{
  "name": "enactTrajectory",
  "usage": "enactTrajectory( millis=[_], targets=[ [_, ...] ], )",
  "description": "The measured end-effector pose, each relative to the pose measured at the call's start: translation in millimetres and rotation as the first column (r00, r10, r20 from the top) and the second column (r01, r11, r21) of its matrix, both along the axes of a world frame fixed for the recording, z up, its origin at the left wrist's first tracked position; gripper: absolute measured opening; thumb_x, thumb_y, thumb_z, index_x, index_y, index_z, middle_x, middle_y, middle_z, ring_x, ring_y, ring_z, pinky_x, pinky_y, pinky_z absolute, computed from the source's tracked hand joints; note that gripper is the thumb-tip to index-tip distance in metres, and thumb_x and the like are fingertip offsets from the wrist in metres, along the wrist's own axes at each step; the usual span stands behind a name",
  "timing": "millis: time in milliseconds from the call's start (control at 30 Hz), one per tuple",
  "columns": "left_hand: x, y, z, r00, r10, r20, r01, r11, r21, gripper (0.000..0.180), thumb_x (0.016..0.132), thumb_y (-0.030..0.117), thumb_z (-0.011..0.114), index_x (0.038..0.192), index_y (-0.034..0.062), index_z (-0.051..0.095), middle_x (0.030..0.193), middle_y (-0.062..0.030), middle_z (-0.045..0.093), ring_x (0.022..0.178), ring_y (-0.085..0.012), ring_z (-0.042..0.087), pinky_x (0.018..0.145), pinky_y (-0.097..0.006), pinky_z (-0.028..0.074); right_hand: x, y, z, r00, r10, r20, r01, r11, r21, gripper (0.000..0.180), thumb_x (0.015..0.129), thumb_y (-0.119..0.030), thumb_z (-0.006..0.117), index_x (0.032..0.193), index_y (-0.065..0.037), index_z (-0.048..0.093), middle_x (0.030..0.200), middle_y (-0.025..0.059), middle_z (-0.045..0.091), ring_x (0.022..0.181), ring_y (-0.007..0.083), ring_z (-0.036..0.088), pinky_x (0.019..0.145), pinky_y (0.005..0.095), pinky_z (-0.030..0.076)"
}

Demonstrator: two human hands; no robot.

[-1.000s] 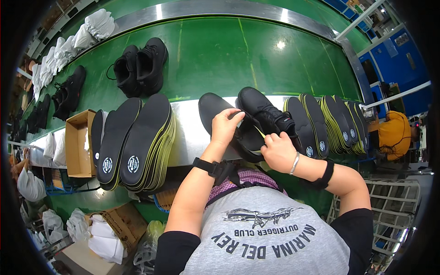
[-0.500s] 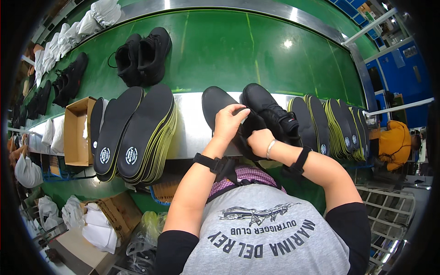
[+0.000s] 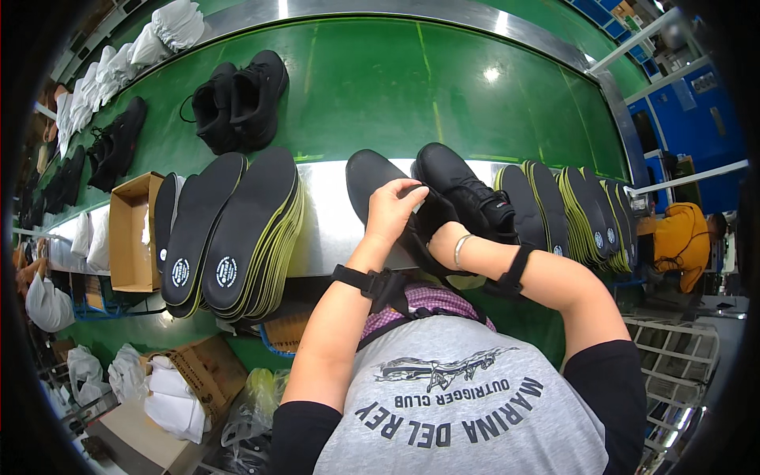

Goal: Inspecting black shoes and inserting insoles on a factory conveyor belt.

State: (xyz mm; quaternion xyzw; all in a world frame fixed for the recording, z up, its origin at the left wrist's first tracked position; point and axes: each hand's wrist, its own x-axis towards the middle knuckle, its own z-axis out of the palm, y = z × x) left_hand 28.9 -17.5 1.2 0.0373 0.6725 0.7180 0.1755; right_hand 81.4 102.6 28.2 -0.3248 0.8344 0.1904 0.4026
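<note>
A black shoe (image 3: 367, 180) rests on the metal edge in front of me, its toe pointing away. At its opening my left hand (image 3: 391, 210) pinches the tongue between thumb and fingers. My right hand (image 3: 448, 237) reaches into the same shoe from the heel side, and its fingers are hidden inside. Close on the right stands a second black shoe (image 3: 459, 178) with laces, touched by neither hand. Stacked black insoles (image 3: 255, 218) with yellow-green edges lie to the left, and further stacks of insoles (image 3: 583, 210) sit to the right.
Beyond the metal edge runs a green conveyor belt (image 3: 348, 95) carrying a pair of black shoes (image 3: 257, 99). An open cardboard box (image 3: 133, 233) stands at the left. White stuffed bundles (image 3: 178, 24) line the far left. A person in orange (image 3: 682, 247) is at the far right.
My right hand has pushed deeper into the shoe, so its fingers no longer show. My left hand keeps its pinch on the tongue. The view has shifted slightly.
</note>
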Motion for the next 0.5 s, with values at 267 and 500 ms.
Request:
enactTrajectory(
  millis=[267,500],
  targets=[
    [1.3,0.4,-3.0,0.999,0.026,-0.037,-0.028,0.999,-0.035,0.024,0.074,0.018,0.066,0.089,-0.0005,0.063,0.078,-0.0049,0.063,0.072,-0.0104,0.057,0.067,-0.023,0.045,14.2,11.4,30.5,0.870,-0.379,0.316,0.383,0.922,0.053,0.038,0.072,-0.023,0.055,0.103,0.000,0.058,0.097,0.0164,0.062,0.098,0.0283,0.057,0.093,0.0582,0.020],
    [8.5,-1.5,-7.2,0.997,-0.023,-0.070,0.019,0.998,-0.057,0.028,0.073,0.018,0.064,0.094,0.0003,0.062,0.086,-0.0106,0.063,0.081,-0.0167,0.059,0.075,-0.028,0.045,22.4,18.1,13.0,0.931,-0.290,0.220,0.308,0.950,-0.053,0.038,0.068,-0.016,0.051,0.100,0.001,0.060,0.095,0.0175,0.062,0.098,0.0285,0.057,0.097,0.0637,0.008]
  ],
)
